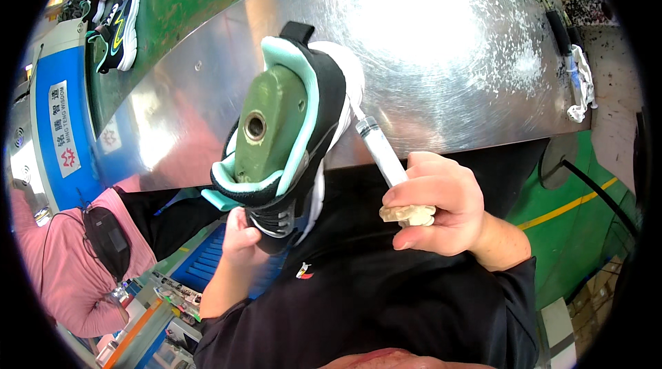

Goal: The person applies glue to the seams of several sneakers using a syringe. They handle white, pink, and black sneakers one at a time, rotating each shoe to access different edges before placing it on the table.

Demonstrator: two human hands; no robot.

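A black sneaker with a mint-green lining and white sole is held up over the near edge of the metal table, heel pointing away. Inside it sits a green shoe last with a round metal-rimmed hole. My left hand is closed around the toe end, some fingers hidden under the shoe. Between the fingers of my right hand is a clear syringe with whitish contents. Its narrow tip reaches the sole's edge near the heel; whether it touches I cannot tell. A whitish lump shows at the plunger end.
The shiny metal table carries pale dried residue at the right. Brush-like tools and a crumpled white cloth lie at its right end. More sneakers stand far left. A person in pink is at the left.
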